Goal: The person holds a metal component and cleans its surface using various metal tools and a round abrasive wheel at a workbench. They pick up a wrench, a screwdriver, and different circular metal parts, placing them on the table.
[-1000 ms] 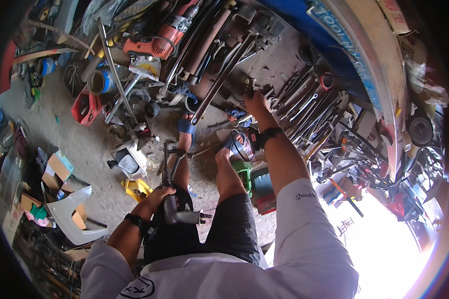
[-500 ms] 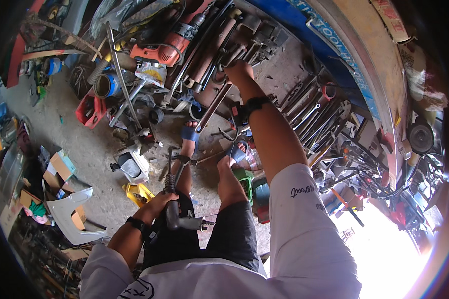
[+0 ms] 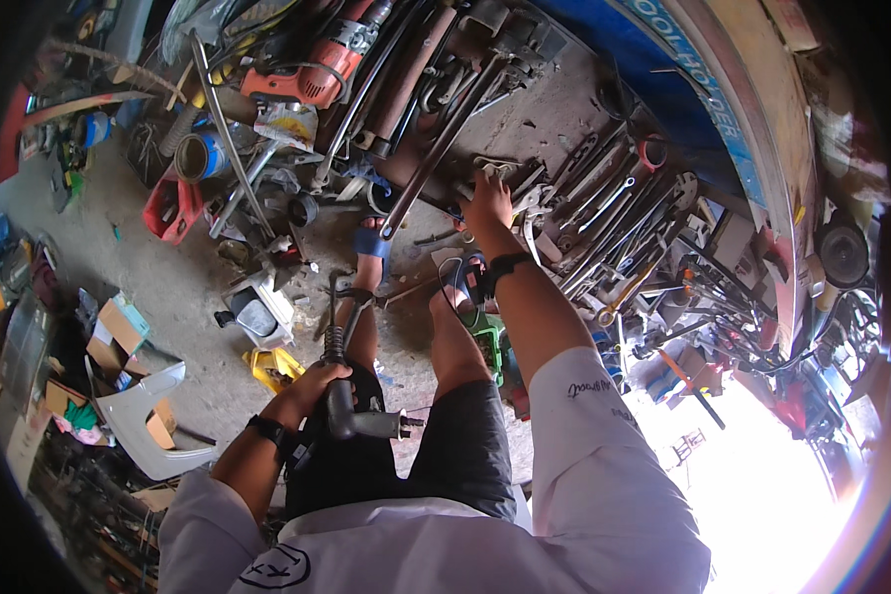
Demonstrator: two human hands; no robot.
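Observation:
My left hand grips a dark pneumatic hand tool with a coiled spring and long bit, held above my lap. My right hand reaches into a pile of metal tools, fingers curled at small metal pieces; what they hold is unclear. Just left of it lies a long wrench. Rows of spanners lie to its right. Farther up and left is a red drill, beside long metal pipes.
My sandaled feet stand among clutter: a red plastic piece, a yellow container, a white container and a green case. Cardboard and a pale panel lie left. A blue-and-tan panel curves along the right.
My right hand rose leftward to the upper tool pile half a second ago and has since moved back down and right among the lower tools. My left hand stays on the pneumatic tool.

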